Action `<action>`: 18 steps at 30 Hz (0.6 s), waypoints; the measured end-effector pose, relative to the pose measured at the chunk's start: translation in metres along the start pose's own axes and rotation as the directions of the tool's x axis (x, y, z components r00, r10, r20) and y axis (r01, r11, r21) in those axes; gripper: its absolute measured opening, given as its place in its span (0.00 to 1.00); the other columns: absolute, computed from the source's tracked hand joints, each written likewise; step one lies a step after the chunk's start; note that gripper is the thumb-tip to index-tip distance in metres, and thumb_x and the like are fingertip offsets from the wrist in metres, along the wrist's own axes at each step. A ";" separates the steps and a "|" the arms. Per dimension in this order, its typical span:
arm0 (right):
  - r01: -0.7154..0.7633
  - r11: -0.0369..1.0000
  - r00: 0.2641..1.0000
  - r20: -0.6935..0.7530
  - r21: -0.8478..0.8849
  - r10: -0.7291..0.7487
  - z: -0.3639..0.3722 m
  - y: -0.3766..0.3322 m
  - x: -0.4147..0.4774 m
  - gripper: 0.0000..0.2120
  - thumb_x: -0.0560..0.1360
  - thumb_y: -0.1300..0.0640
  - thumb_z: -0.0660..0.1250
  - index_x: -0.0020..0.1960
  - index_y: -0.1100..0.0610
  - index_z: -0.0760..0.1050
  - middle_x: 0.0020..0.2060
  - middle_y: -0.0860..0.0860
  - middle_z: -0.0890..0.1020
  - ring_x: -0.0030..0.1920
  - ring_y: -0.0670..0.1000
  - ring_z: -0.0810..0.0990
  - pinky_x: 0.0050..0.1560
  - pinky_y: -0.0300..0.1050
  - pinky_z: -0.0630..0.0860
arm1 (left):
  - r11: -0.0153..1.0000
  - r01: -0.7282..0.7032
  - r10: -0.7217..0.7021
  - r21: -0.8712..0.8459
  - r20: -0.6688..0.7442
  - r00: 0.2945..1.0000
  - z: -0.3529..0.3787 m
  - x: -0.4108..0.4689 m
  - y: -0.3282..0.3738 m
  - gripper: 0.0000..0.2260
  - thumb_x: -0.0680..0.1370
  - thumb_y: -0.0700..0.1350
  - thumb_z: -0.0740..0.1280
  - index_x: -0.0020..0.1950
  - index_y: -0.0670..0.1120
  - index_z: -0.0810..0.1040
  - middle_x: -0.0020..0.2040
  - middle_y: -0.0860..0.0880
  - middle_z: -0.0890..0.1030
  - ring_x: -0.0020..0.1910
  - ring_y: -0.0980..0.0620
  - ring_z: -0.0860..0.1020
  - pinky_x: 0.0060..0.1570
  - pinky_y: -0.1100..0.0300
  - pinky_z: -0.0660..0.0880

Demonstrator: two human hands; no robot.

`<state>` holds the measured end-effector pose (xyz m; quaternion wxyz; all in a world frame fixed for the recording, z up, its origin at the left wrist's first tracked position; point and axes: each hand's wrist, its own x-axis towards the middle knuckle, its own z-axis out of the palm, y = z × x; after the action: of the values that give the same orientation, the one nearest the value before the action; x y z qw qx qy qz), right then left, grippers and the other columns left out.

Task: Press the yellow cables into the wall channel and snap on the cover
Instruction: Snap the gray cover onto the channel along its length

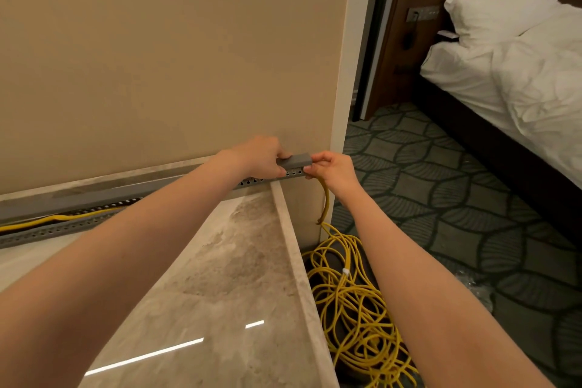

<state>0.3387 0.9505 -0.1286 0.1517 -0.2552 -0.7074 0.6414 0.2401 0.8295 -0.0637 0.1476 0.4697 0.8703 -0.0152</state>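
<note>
Gripping a short grey cover (294, 161) between thumb and curled fingers, the left hand (261, 157) holds it at the right end of the grey channel (63, 227). The right hand (333, 168) is just beside it, fingers bent and pinching a yellow cable (326, 198) where it leaves the channel's end.

A small white tag (345, 271) sits on the cable bundle, too small to read.

The channel runs along the beige wall (157, 57), just above the back edge of a polished marble counter (220, 261). Its perforated front side shows a row of small holes. The left forearm crosses in front of its middle stretch and hides that part. At the left, the channel is uncovered and yellow cable lies inside it, following its length.

The cover's long axis lies level and parallel to the channel, one end toward each hand. From the right hand the cable hangs down past the counter's end to a loose, tangled coil (356, 302) on the patterned green carpet (441, 183).

Beyond the wall's corner stands a bed (519, 72) with white sheets and a white pillow (500, 6). A socket panel (422, 13) is set in the dark wood behind it.
</note>
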 end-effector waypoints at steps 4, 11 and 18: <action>-0.009 1.000 0.999 0.044 -0.003 0.009 -0.005 -0.001 0.002 0.18 0.71 0.72 0.68 0.60 0.72 0.73 0.56 0.70 0.79 0.31 0.42 0.83 0.32 0.24 0.75 | 1.000 0.009 -0.008 0.026 -0.017 1.000 0.003 0.002 0.007 0.14 0.77 0.45 0.63 0.61 0.45 0.78 0.53 0.40 0.81 0.51 0.42 0.77 0.52 0.53 0.74; -0.046 0.998 0.992 0.119 0.031 0.042 -0.012 0.001 0.003 0.20 0.72 0.71 0.67 0.64 0.68 0.71 0.58 0.66 0.79 0.39 0.46 0.80 0.37 0.28 0.78 | 0.998 0.003 -0.001 0.070 -0.034 0.999 0.007 -0.005 0.005 0.15 0.77 0.46 0.63 0.63 0.47 0.76 0.54 0.41 0.80 0.54 0.41 0.77 0.53 0.51 0.75; -0.083 0.996 0.986 0.145 0.015 0.080 -0.012 -0.004 0.003 0.18 0.75 0.73 0.60 0.64 0.67 0.72 0.57 0.63 0.79 0.47 0.52 0.79 0.38 0.30 0.78 | 0.995 0.029 -0.023 0.095 -0.074 0.997 0.011 -0.008 0.007 0.13 0.76 0.45 0.63 0.61 0.47 0.76 0.54 0.39 0.78 0.54 0.39 0.77 0.51 0.52 0.75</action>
<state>0.3419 0.9621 -0.1229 0.0766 -0.2354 -0.6987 0.6712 0.2527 0.8256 -0.0714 0.0930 0.4651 0.8794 -0.0417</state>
